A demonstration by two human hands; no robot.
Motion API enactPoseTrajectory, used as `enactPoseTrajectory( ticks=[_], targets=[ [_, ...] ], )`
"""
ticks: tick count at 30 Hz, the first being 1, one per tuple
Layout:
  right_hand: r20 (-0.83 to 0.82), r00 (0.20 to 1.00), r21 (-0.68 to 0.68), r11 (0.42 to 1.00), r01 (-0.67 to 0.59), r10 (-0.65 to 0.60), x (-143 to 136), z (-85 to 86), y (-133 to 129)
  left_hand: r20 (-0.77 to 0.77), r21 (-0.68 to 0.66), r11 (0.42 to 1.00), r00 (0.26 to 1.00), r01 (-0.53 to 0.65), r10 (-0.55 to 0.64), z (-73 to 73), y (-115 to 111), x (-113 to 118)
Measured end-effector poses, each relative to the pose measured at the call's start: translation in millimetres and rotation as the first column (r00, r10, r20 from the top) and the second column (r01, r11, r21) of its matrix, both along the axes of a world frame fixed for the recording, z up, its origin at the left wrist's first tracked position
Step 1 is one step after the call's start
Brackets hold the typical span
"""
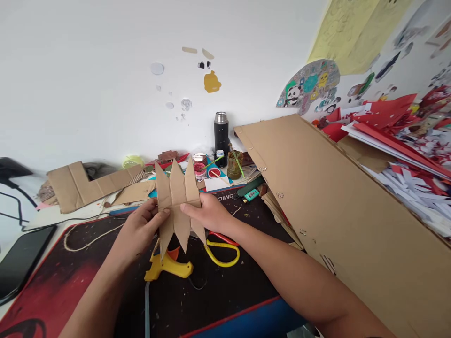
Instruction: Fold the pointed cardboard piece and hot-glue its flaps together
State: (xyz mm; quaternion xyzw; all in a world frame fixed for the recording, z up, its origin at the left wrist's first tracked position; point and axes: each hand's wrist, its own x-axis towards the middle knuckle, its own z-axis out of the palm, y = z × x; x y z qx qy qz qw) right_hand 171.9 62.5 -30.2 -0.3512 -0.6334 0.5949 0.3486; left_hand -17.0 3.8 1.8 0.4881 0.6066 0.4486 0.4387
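To the right of the grip leans a big sheet of flat brown cardboard (338, 188), smooth-faced with small dark marks, crowding that side of the work area. Below and around the grip spreads a dark mat (211, 300) with a red patch and a blue border, speckled with scraps. Beyond the grip, to its left, lies an angular cardboard offcut (88, 188), creased across its length.

At the centre, the person's left hand (143, 227) and right hand (207, 213) hold a spiked cardboard piece (179, 202) above the mat. It is matte tan, with pointed tips at top and bottom and lengthwise folds. Each hand is closed on one side of it, thumb pressed on the near face.

A black phone-like slab (24, 263) lies far left of the grip. Directly below the held piece, a yellow glue gun (172, 267) and a smooth yellow loop handle (225, 264) take up the space nearest the hands, the loop beside a red one (225, 238).

Past the grip stand a black bottle with a metallic top (221, 136), a murky brownish jar (233, 166) holding green sticks, and an open pot of red paint (200, 171). A small teal lighter (251, 195) lies beyond the right hand.
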Motion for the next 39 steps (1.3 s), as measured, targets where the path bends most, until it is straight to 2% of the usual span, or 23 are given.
enactPoseTrajectory(
  ticks=[7,13,15,19,22,27,30,35,37,39],
  targets=[
    [0.050,0.998,0.042,0.998,-0.036,0.034,1.5,1.0,-0.8,-0.094,-0.005,1.000,0.995,0.015,-0.016,-3.4,2.7,-2.3],
    [0.041,0.998,0.058,0.997,-0.042,0.040,2.3,-0.3,2.6,-0.116,-0.001,0.997,0.991,-0.074,0.073,-4.9,3.2,-6.1],
    [0.109,0.994,0.097,0.995,-0.010,0.000,2.2,0.4,3.4,-0.162,0.001,0.996,0.983,-0.091,0.090,-4.1,3.4,-6.1],
    [0.325,0.939,0.207,0.977,0.047,-0.114,1.7,2.4,1.9,-0.403,0.027,0.993,0.908,-0.115,0.116,-1.8,2.6,-2.6],
    [0.404,0.900,0.277,0.959,0.049,-0.163,1.3,2.8,0.8,-0.513,0.054,0.991,0.848,-0.124,0.133,-0.4,0.9,1.8],
    [0.409,0.898,0.259,0.965,0.052,-0.158,0.4,0.5,1.6,-0.604,0.093,0.987,0.781,-0.130,0.160,2.8,-1.0,5.4],
    [0.380,0.918,0.215,0.976,0.033,-0.115,0.2,0.0,2.5,-0.607,0.112,0.986,0.777,-0.127,0.169,4.2,-1.0,4.9],
    [0.419,0.897,0.249,0.968,0.038,-0.143,0.2,0.7,2.3,-0.625,0.089,0.988,0.765,-0.126,0.154,3.3,-1.6,4.3],
    [0.434,0.888,0.272,0.962,0.030,-0.151,-0.8,-0.5,1.8,-0.673,0.081,0.988,0.724,-0.132,0.152,2.7,-1.9,7.0],
    [0.478,0.858,0.317,0.948,0.029,-0.187,-2.7,-2.4,1.4,-0.771,0.059,0.988,0.622,-0.145,0.137,2.0,-2.1,12.2]
  ],
)
